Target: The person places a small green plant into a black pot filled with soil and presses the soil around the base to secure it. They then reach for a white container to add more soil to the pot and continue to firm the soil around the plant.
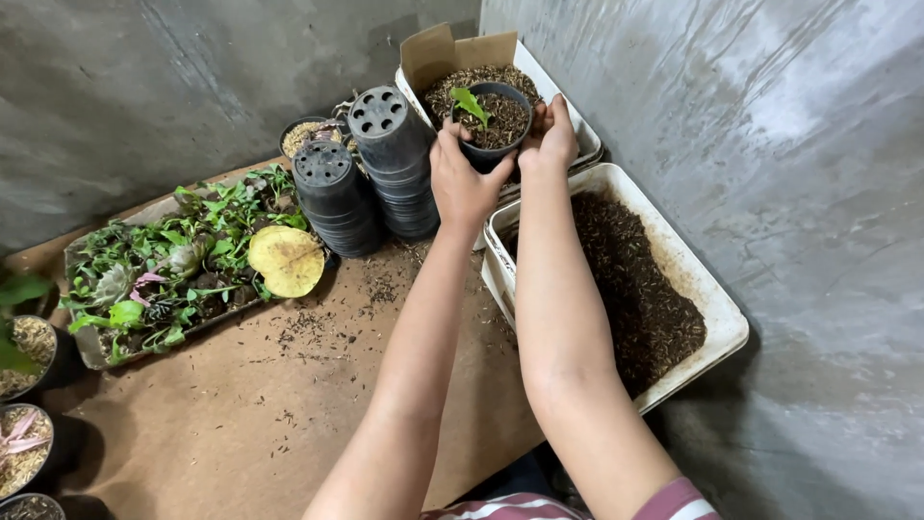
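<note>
Pot (493, 120) held beside, perhaps touching, stacked pots (395, 159).

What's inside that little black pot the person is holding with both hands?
The black pot holds coarse brown potting mix filled near the rim and one small green seedling. The seedling's roots and the pot's bottom are covered, so they cannot be seen.

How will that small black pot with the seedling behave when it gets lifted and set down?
The small black pot looks filled to the rim, so probably heavy for its size. Its thin plastic wall may flex under the left hand and right hand. Loose mix could spill if tilted, and the seedling looks fragile.
</note>
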